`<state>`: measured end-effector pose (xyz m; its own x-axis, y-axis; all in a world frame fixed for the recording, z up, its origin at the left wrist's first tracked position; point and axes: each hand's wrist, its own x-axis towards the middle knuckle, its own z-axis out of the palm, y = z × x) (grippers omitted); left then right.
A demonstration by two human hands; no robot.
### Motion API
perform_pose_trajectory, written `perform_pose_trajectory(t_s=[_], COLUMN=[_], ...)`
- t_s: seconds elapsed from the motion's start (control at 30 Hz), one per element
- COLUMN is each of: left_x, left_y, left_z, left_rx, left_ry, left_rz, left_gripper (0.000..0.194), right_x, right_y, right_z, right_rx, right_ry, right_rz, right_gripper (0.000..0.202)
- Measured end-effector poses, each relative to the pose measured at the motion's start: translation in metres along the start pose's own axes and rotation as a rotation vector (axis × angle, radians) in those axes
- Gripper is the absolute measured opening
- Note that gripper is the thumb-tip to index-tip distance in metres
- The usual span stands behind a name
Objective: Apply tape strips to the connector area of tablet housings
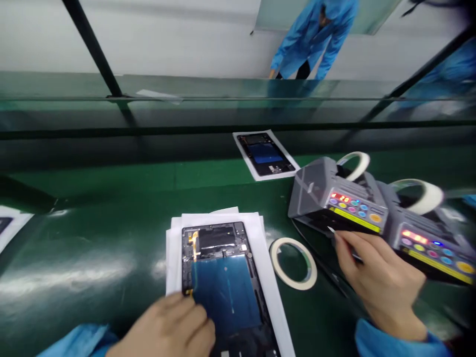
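Note:
An opened tablet [226, 292] with a blue battery lies on a stack of white paper [267, 277] on the green table. My left hand [171, 327] is over the tablet's lower left edge, its fingers curled; whatever lies under them is hidden. My right hand [379, 277] is in front of the two grey tape dispensers, with thumb and index finger pinched on a small white strip [330, 229]. A roll of cream tape [293, 263] lies flat between the tablet and my right hand.
Two tape dispensers [338, 193] [427, 238] with lit displays stand at the right, a cable beside them. Another opened tablet [266, 153] lies on paper farther back. White paper [13, 225] shows at the left edge. Beyond a glass panel stands a person in blue [316, 37].

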<state>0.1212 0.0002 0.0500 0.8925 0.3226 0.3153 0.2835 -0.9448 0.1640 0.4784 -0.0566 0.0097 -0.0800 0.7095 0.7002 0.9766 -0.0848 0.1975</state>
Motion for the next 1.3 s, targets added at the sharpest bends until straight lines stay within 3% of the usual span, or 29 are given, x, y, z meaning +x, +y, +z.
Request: perform_pose_trajectory(t_s=[0.1,0.23,0.37,0.5,0.73,0.97,1.17,1.3], left_x=[0.003,0.004,0.004,0.002,0.002,0.005,0.046,0.079], left_y=[-0.031,-0.069,-0.088,-0.093,-0.094,-0.094,-0.059,-0.04], left_z=[-0.005,0.01,0.027,0.038,0.042,0.038,0.028,0.04], left_rx=[0.03,0.192,0.21,0.135,0.111,0.095,0.057,0.05], left_ry=[0.01,0.005,-0.009,0.02,0.033,0.062,0.011,-0.081], left_rz=[-0.062,-0.074,-0.061,-0.09,-0.083,-0.084,-0.004,-0.038], left_gripper=[0.019,0.02,0.035,0.032,0.032,0.023,0.01,0.01], right_x=[0.014,0.042,0.063,0.068,0.062,0.044,0.027,0.028], right_y=[-0.03,-0.078,-0.117,-0.135,-0.137,-0.1,-0.081,-0.082], right_z=[-0.013,-0.009,0.014,0.036,0.04,0.026,0.034,0.041], right_rx=[0.298,0.612,0.642,0.621,0.546,0.523,0.531,0.623], right_ry=[-0.14,-0.26,-0.278,-0.289,-0.269,-0.267,-0.269,-0.312], right_rz=[-0.081,-0.229,-0.276,-0.259,-0.311,-0.194,-0.133,-0.136], right_gripper=[0.005,0.004,0.009,0.01,0.019,0.022,0.015,0.013])
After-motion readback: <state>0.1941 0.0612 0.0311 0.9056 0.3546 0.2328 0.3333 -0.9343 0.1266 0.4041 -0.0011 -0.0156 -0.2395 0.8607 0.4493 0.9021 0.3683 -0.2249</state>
